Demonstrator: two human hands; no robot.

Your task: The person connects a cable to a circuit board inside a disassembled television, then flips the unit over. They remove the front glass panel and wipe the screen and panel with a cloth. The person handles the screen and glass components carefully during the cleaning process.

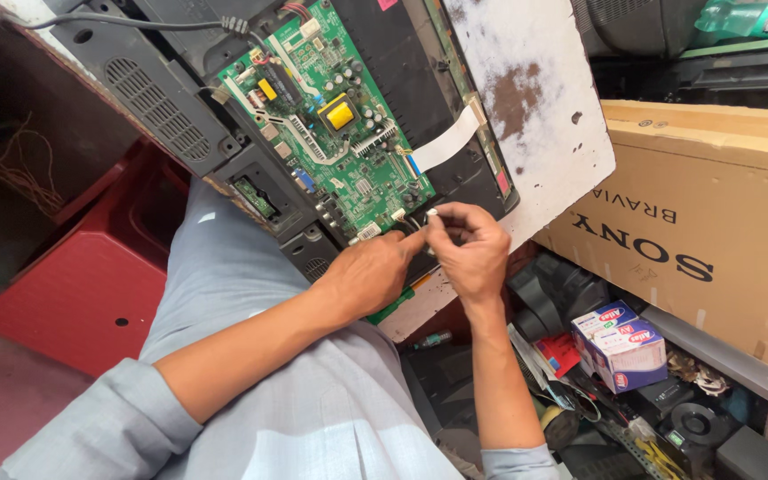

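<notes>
Two hands, one green circuit board, one cardboard box, one red stool.

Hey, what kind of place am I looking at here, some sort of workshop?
Probably an electronics repair shop: an opened set with its green circuit board exposed, a big cardboard television box, and parts and tools cluttered below.

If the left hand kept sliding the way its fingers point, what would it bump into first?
Most likely the right hand: the left hand points right and slightly up, its fingers nearly touching the right hand's above the green circuit board. Depth is unclear.
</notes>
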